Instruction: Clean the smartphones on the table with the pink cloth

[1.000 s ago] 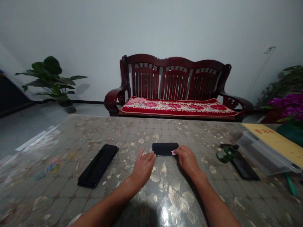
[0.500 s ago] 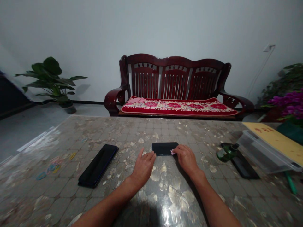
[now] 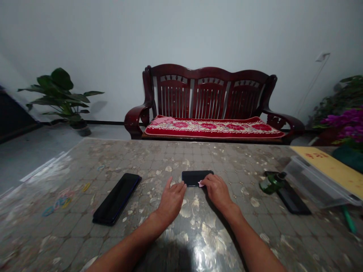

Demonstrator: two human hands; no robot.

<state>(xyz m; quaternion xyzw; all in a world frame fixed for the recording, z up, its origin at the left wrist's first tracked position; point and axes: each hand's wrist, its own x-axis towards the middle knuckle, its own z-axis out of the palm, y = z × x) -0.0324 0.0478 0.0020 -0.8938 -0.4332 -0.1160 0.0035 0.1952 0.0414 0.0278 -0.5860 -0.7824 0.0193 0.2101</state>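
A black smartphone (image 3: 194,176) lies flat in front of me with its dark screen up. My left hand (image 3: 173,194) is open with the thumb stretched out, and its fingertips touch the phone's near left corner. In a pinch, my right hand (image 3: 217,190) holds a small pink cloth (image 3: 200,184) against the phone's near edge. That hand covers the phone's near right corner. Further left lies a larger black phone-like device (image 3: 117,198) with a blue edge; it looks like two stacked pieces, but I cannot tell for certain.
Several coloured rubber bands (image 3: 64,198) lie at the left of the patterned tabletop (image 3: 159,155). At right, a green bottle (image 3: 270,184) stands by another black phone (image 3: 293,198). Beyond are a clear plastic box (image 3: 314,189) with a yellow sheet (image 3: 331,162) and a wooden bench (image 3: 210,94).
My right hand has slid a little to the left along the phone's near edge, taking the pink cloth with it. My left hand and the phone stay in place.
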